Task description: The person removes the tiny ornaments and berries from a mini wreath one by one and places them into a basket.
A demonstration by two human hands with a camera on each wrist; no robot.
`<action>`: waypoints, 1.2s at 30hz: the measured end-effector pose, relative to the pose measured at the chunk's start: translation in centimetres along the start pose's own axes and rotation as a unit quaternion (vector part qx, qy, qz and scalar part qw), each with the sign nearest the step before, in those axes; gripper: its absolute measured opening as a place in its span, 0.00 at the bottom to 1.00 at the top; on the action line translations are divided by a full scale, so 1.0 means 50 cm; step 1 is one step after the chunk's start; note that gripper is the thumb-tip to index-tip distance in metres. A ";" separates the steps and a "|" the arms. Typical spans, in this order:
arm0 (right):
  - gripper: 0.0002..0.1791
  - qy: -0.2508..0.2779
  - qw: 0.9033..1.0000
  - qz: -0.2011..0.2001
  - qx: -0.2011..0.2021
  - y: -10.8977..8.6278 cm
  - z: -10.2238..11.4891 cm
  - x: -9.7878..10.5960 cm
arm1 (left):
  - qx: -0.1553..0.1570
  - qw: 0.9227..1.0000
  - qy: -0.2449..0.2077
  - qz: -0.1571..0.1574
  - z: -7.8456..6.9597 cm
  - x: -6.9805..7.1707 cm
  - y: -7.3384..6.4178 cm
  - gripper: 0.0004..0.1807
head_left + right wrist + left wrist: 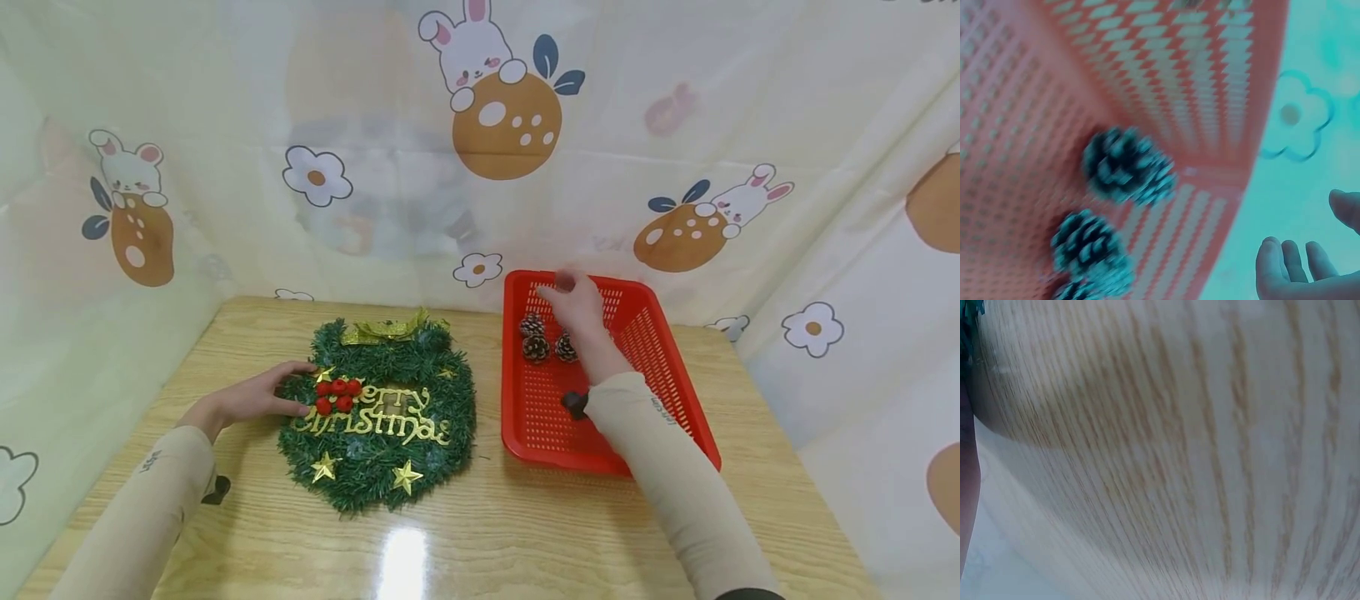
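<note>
A green Christmas wreath (442, 454) with gold "Merry Christmas" lettering, gold stars and a gold bow lies flat on the table. A cluster of red berries (339, 387) sits on its left side. My left hand (258, 394) rests on the wreath's left edge beside the berries, thumb and fingers spread apart. My right hand (579, 312) is above the far part of a red plastic basket (551, 454), blurred in the head view. In the right wrist view its fingers (1267, 265) and thumb stand apart with nothing visible between them. Several pinecones (1119, 165) lie in the basket.
The wooden table (442, 550) carries the wreath at left and the basket at right. A patterned curtain (390, 208) with rabbits and flowers hangs behind the table and along both sides, close to the basket's far rim.
</note>
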State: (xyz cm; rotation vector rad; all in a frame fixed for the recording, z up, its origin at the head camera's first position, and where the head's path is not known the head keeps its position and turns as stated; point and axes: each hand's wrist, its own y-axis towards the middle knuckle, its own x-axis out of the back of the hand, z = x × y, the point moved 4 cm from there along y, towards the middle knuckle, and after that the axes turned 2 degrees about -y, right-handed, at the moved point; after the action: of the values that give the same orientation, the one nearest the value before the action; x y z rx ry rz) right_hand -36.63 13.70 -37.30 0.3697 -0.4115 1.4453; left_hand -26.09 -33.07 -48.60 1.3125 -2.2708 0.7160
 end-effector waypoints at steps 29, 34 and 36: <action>0.29 0.110 0.978 0.143 0.102 -0.169 0.182 -0.209 | 0.002 1.000 0.002 -0.001 -0.001 -0.003 -0.003 0.43; 0.29 0.098 0.977 0.146 0.121 -0.186 0.191 -0.249 | 0.002 1.000 0.004 -0.001 -0.004 -0.001 -0.003 0.43; 0.30 0.083 0.978 0.146 0.127 -0.190 0.191 -0.266 | 0.000 1.000 0.003 -0.001 -0.006 -0.001 -0.002 0.43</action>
State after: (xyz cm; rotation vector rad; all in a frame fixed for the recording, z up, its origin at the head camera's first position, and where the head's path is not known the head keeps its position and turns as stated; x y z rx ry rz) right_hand -28.68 -3.37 -35.34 0.3999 -0.1480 1.8088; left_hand -25.96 -32.92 -48.38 1.3122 -2.2638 0.7188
